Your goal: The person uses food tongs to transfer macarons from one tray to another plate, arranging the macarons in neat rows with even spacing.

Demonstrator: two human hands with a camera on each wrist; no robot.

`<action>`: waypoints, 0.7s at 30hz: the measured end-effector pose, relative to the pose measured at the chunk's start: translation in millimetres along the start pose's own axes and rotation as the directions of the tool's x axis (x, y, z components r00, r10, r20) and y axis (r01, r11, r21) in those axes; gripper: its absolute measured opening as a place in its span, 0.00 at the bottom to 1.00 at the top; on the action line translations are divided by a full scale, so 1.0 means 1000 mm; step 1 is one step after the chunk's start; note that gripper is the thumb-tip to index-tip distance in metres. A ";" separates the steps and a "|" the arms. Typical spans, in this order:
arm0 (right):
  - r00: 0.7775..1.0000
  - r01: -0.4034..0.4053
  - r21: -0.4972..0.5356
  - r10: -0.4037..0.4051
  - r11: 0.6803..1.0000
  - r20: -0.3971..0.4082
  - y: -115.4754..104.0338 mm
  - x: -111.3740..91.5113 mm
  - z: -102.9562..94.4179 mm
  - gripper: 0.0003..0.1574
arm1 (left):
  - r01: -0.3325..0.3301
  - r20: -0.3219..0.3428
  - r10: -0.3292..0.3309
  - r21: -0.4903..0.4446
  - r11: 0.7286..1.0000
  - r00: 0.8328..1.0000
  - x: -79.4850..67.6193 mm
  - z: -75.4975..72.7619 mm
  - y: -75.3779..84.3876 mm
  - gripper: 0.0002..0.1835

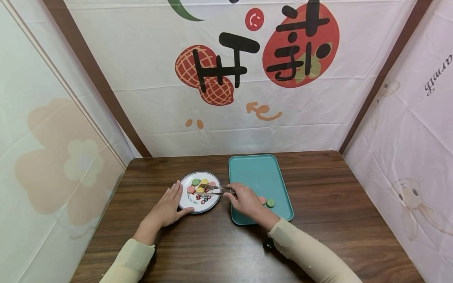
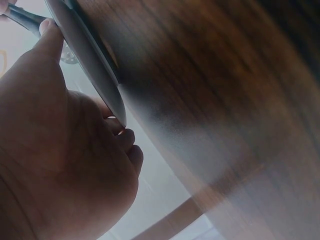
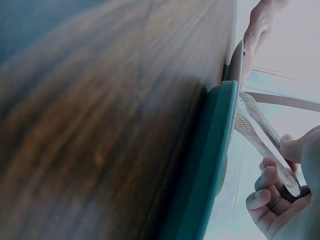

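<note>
Tray (image 1: 253, 173) partly hidden; both sleeves (image 1: 315, 253) cropped

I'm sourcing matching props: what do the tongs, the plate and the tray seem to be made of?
The tongs: metal, probably steel, judging by the silvery sheen and thin perforated heads.
The plate: smooth and white with printed decoration, perhaps glazed ceramic, though melamine could look the same.
The tray: likely moulded plastic with a fairly matte finish, given its even teal colour and rounded raised rim.
</note>
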State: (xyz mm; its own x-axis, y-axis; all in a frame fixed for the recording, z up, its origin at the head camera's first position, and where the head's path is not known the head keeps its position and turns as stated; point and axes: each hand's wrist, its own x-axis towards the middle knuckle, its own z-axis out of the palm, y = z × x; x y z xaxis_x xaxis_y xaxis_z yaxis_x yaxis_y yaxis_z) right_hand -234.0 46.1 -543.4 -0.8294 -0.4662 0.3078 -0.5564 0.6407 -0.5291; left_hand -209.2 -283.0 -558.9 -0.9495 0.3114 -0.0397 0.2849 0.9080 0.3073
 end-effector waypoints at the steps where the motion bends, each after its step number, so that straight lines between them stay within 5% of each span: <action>1: 1.000 0.005 0.003 -0.005 1.000 -0.004 0.000 0.000 0.000 0.18 | -0.005 -0.007 0.005 0.004 1.000 1.000 0.000 0.000 0.000 0.61; 21: 0.998 -0.024 0.098 0.030 0.995 -0.054 0.003 -0.015 -0.016 0.25 | -0.004 -0.003 0.004 0.017 1.000 1.000 -0.001 -0.002 0.002 0.60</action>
State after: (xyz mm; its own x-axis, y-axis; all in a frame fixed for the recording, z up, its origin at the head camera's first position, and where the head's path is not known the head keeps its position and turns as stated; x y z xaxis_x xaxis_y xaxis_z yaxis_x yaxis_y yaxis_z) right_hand -224.0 65.0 -537.0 -0.8471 -0.4130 0.3344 -0.5285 0.5890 -0.6113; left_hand -208.2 -281.9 -556.3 -0.9487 0.3141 -0.0358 0.2908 0.9115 0.2908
